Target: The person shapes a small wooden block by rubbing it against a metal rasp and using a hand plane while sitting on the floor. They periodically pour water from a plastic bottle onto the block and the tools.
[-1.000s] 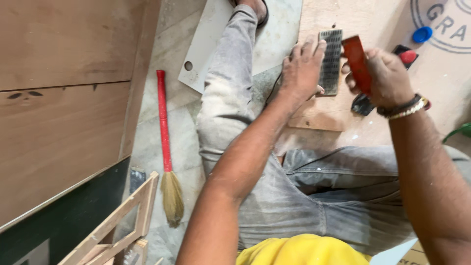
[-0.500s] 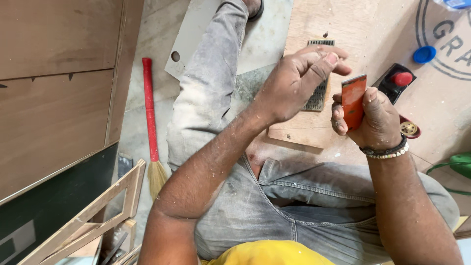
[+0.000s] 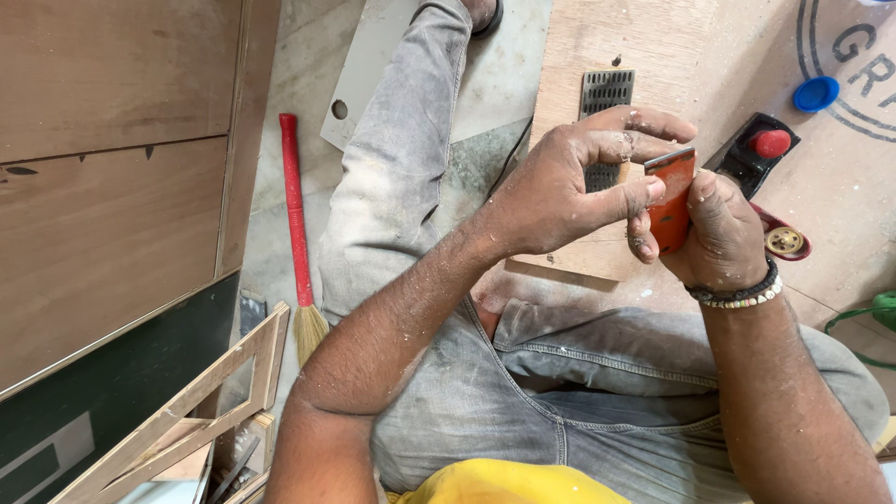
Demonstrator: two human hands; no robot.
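A small orange flat block (image 3: 672, 201) is held upright above the plywood sheet (image 3: 709, 65), with its long axis running roughly from top to bottom of the view and its metal-edged upper end pointed away from the person. The right hand (image 3: 714, 233) is closed around its lower part, so the bottom end is hidden inside the palm. The left hand (image 3: 579, 187) is half open: its thumb and forefinger are pinched on the top edge of the block, and the other fingers are spread out above.

Behind the hands a dark perforated rasp plate (image 3: 605, 93) is seen lying on the plywood, partly covered by the left fingers. To the right a black hand plane with a red knob (image 3: 761, 154) is placed, and a blue round lid (image 3: 816, 93) lies near a large round printed mark (image 3: 849, 65) in dark colour, which is cut off by the picture edge. A green object (image 3: 882, 308) at the right border is too much cut off to be named. On the floor a red-handled broom (image 3: 297, 233) is laid beside the left leg.
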